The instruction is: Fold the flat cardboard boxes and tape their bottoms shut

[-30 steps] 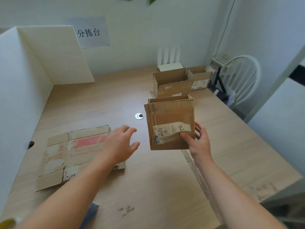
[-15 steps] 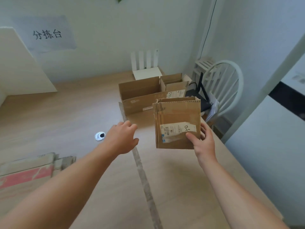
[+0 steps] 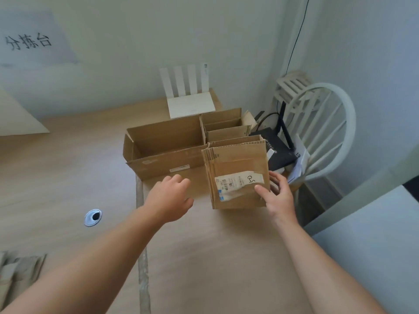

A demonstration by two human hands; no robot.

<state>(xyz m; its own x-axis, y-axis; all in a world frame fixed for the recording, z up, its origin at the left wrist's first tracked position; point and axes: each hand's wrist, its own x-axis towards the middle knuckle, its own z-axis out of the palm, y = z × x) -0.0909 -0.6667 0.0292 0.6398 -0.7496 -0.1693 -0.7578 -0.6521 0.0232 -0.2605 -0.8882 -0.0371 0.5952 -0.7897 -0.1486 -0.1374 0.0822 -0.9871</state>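
Pinching the small box [image 3: 235,164] by its lower right corner with the right hand [image 3: 275,196], thumb on the labelled face and fingers behind, upright at the right side of the surface [image 3: 204,257], with the left hand [image 3: 170,198] hovering loose and empty just beside it. Looks well under way, with a large open box [image 3: 163,141] and a smaller open box [image 3: 226,130] standing folded at the far edge, though cannot tell whether any bottom is taped. Leaves the flat cardboard [image 3: 20,268] at the near left to fold and tape.
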